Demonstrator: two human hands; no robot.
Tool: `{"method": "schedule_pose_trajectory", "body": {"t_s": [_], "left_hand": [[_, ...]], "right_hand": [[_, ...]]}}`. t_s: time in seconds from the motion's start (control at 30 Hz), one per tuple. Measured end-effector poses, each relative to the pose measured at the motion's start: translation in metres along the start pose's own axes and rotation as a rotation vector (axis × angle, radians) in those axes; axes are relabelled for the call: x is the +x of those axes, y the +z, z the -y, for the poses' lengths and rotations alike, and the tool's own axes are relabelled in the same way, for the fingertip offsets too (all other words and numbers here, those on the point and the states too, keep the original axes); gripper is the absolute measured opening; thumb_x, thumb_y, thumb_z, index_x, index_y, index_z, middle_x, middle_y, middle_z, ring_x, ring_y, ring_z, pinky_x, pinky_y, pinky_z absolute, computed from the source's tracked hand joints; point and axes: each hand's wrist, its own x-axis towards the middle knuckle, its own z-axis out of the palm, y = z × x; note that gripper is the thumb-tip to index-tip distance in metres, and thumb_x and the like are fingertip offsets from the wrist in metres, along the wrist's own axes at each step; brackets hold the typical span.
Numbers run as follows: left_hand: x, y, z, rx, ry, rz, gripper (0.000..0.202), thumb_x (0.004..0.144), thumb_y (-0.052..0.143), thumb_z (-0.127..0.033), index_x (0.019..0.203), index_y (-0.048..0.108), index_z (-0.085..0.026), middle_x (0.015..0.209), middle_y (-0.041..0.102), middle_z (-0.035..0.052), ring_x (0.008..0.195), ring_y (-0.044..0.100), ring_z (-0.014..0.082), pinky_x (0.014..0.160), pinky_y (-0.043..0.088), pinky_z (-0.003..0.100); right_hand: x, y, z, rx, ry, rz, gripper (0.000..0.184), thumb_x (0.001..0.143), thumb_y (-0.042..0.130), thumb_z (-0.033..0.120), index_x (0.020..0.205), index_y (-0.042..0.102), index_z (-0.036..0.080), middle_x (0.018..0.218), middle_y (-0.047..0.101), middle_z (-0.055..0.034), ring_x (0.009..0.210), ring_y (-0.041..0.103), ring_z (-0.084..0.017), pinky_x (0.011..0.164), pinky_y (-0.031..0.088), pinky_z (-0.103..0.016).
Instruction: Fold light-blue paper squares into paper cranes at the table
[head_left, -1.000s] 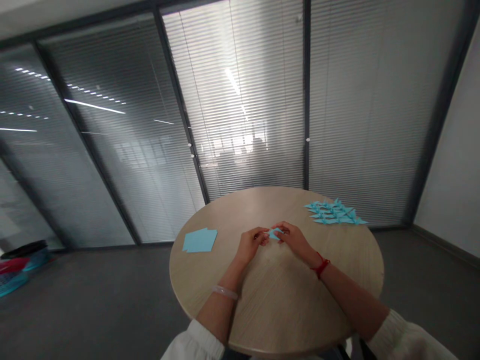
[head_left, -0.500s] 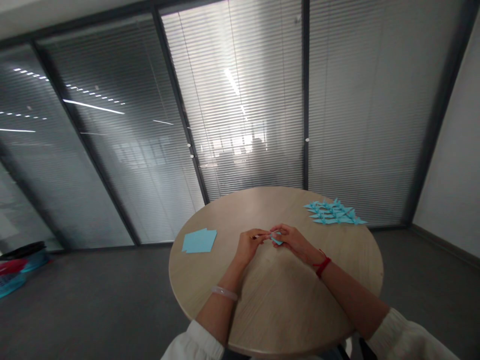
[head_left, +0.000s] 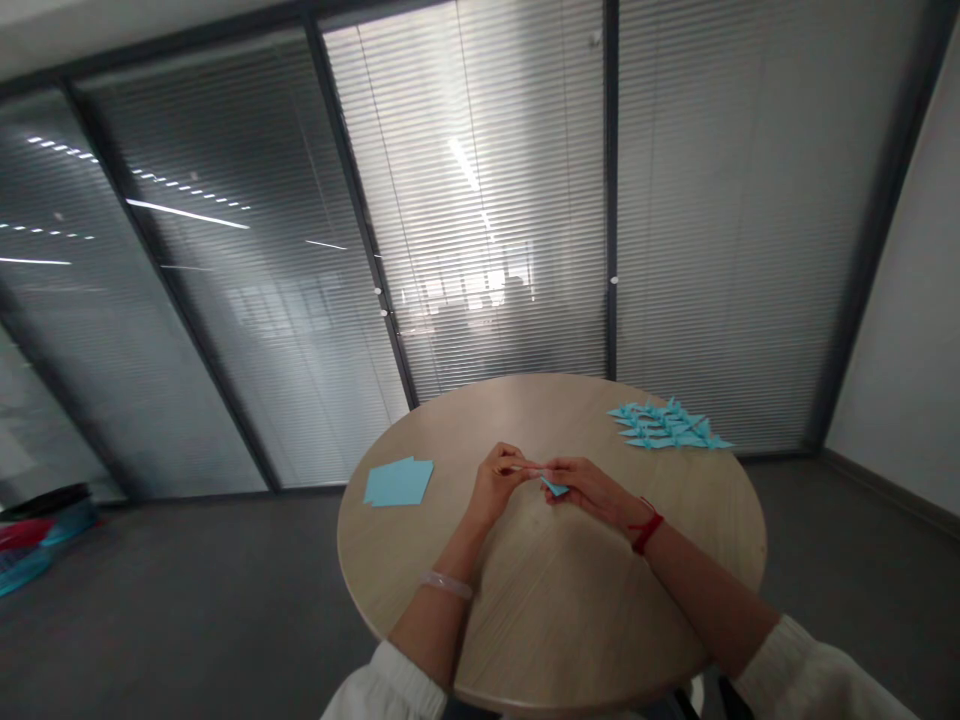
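Over the middle of the round table, a small folded piece of blue paper (head_left: 555,487) shows below the fingers of my right hand (head_left: 581,480). Those fingers are closed on it, and they cover most of its shape. My left hand (head_left: 499,478) meets the right one at the fingertips, its fingers pinched at the paper's left end. Flat blue paper sheets (head_left: 401,483) lie in a loose stack left of my left hand. Several folded blue paper cranes (head_left: 667,425) sit in rows at the far right of the table.
The round wooden table (head_left: 555,620) has a curved edge close to my forearms. Glass partitions with blinds (head_left: 495,200) rise behind it. On the floor at far left stands a blue and red container (head_left: 30,545), partly out of view.
My right fingers have flattened over the paper, and less of its top shows. The left hand has shifted slightly, its knuckles raised. The sheets and cranes are unmoved.
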Motion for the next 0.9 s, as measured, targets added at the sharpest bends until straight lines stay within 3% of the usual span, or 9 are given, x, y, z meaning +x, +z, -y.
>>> {"method": "schedule_pose_trajectory", "body": {"t_s": [0.17,0.53,0.9], "left_hand": [[0.0005,-0.0008,-0.0001,-0.067,-0.049,0.065,0.021,0.066,0.074,-0.038,0.078,0.075,-0.021,0.082,0.053,0.0043,0.079,0.052,0.0146,0.066,0.045,0.024],[0.0013,-0.0005,0.0009,-0.146,-0.091,0.089,0.024,0.067,0.072,-0.04,0.075,0.073,-0.018,0.085,0.057,0.0059,0.075,0.055,0.0139,0.067,0.049,0.027],[-0.0009,-0.0004,0.0022,-0.242,-0.211,0.116,0.024,0.066,0.074,-0.037,0.076,0.073,-0.016,0.091,0.06,0.0065,0.078,0.057,0.0147,0.069,0.05,0.028]], "right_hand": [[-0.0024,0.0004,0.0009,-0.015,0.004,0.049,0.032,0.069,0.073,0.04,0.081,0.065,0.011,0.07,0.061,-0.0034,0.066,0.056,-0.014,0.066,0.045,-0.028],[-0.0035,0.0029,0.0035,-0.056,-0.003,0.068,0.034,0.069,0.071,0.043,0.082,0.065,0.012,0.072,0.059,-0.0028,0.067,0.054,-0.014,0.07,0.043,-0.028],[-0.0031,0.0058,0.006,-0.167,-0.024,-0.016,0.031,0.066,0.073,0.041,0.08,0.068,0.014,0.074,0.064,-0.0023,0.07,0.056,-0.015,0.069,0.041,-0.026]]}}
